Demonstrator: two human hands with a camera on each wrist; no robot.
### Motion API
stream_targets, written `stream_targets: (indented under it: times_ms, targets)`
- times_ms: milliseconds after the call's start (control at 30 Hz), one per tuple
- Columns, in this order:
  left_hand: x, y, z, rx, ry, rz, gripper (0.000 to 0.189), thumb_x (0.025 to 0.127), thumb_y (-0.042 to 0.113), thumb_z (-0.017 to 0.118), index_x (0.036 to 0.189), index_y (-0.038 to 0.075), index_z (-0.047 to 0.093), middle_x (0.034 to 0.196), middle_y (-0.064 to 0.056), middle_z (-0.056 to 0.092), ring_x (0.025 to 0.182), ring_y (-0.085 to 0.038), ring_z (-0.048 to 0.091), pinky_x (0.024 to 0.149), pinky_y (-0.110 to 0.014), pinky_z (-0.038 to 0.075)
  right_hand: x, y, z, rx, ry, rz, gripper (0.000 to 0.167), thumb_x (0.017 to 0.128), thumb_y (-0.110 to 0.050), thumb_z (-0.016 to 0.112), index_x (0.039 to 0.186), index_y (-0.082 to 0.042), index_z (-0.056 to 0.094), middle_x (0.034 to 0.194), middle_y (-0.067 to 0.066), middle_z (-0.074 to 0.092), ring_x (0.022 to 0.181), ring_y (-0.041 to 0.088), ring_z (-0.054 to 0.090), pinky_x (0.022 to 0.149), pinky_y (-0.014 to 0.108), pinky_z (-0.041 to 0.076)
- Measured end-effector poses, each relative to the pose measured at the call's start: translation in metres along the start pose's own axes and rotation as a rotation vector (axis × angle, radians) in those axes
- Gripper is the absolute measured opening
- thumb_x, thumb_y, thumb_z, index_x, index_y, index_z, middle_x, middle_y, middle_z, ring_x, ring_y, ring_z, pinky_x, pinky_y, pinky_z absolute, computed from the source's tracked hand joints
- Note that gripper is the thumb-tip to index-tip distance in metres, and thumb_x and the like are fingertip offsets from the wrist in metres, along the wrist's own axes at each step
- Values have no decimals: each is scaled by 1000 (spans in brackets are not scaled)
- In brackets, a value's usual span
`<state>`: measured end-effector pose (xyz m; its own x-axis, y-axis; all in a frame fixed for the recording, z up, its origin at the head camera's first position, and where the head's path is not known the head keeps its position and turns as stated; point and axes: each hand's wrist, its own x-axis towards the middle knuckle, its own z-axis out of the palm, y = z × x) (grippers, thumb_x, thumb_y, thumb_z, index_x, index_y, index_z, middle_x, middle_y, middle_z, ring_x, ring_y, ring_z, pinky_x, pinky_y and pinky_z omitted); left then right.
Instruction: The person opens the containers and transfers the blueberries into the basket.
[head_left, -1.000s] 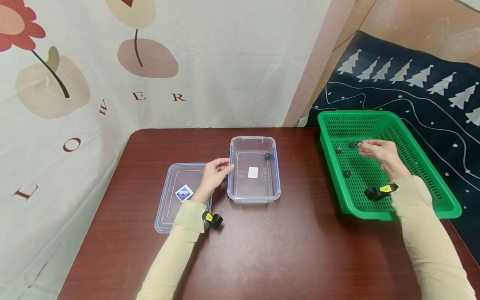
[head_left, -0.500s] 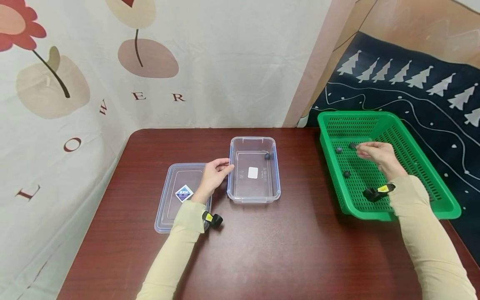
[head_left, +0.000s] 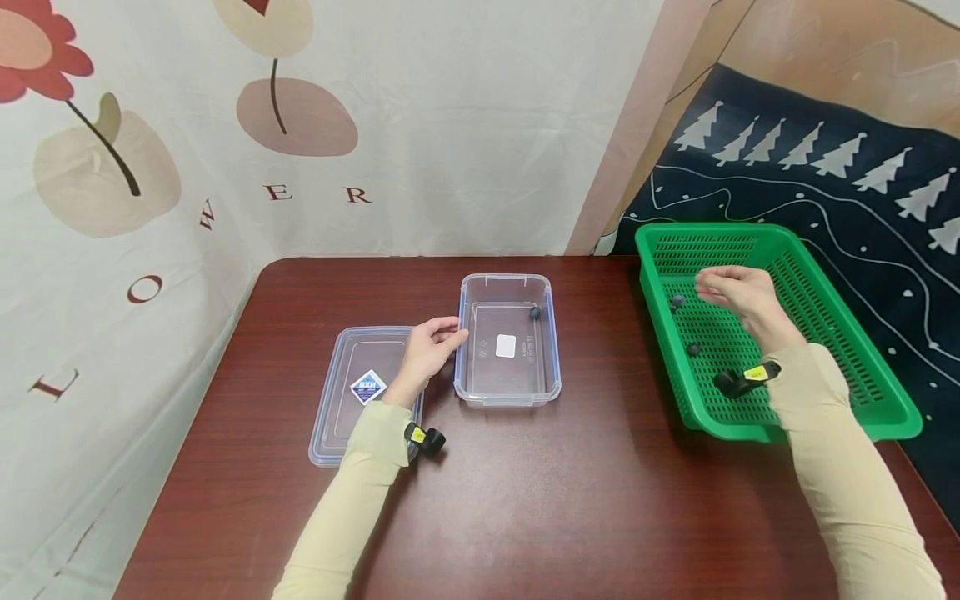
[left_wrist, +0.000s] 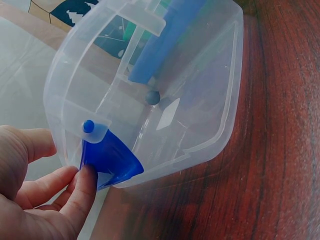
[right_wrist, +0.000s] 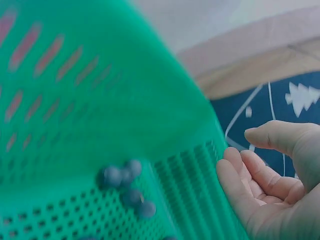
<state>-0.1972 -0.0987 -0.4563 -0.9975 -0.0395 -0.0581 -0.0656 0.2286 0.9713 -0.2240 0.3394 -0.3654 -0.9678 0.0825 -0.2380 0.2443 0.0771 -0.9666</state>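
Note:
My left hand [head_left: 427, 357] holds the left side of a clear plastic food container [head_left: 506, 392]. In the left wrist view its fingertips are on the container's blue latch [left_wrist: 112, 157], with the thumb by the wall. One blueberry [head_left: 535, 312] lies inside the container. Over a green plastic basket [head_left: 667, 367] hovers my right hand [head_left: 746, 302]. The right wrist view shows its thumb apart from loosely bent fingers, with nothing visible between them. Several blueberries [right_wrist: 132, 197] sit in the basket, blurred in that view; in the head view, the hand may hide some.
A clear lid [head_left: 341, 392] with a blue-edged rim and a diamond label lies left of the container, partly under the left wrist. Brown tabletop [head_left: 600, 483] spreads between container and basket. A printed cloth [head_left: 465, 167] hangs behind the table.
My right hand has shifted left and away from me over the basket. A blueberry near its fingertips no longer shows there; another dark berry now shows beside the left one. My left hand stays put.

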Motion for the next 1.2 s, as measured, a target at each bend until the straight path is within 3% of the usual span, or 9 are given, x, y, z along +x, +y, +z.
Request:
stream_targets:
  times_ms: [267,500,767,1000,1200]
  targets:
    - [-2,2,0,21,-6,-15,32,85,6,68,114,-6,62,106,-21,64,92,-23,62,69,-16,47,1,-18,36,1,-1,-66,13,87,-9,65,79,-18,69,75,-8,67,72,5,66,70,21,53]
    - [-2,2,-1,7,-3,-3,31,85,5,67,113,-7,62,105,-23,64,89,-20,62,68,-15,47,1,-29,69,25,-63,-93,4,86,-7,67,89,-8,68,78,-4,67,73,8,67,69,22,54]
    - [-1,2,0,5,-3,8,32,84,6,68,113,-8,62,104,-23,65,88,-20,63,67,-14,47,5,-33,104,-78,-76,-109,32,89,-9,63,112,11,55,83,-3,67,75,8,66,72,23,53]
    - [0,0,-1,9,2,13,31,84,6,68,112,-7,63,104,-22,65,89,-21,63,69,-14,47,8,-32,132,-145,-85,-94,32,90,-10,63,114,9,56,86,-1,65,77,7,66,76,25,52]
    - [0,0,-1,20,4,19,31,85,6,68,112,-7,63,104,-22,65,91,-22,63,70,-15,48,9,-30,155,-165,-92,-68,33,89,-11,64,115,9,58,96,9,65,78,8,65,79,27,51]
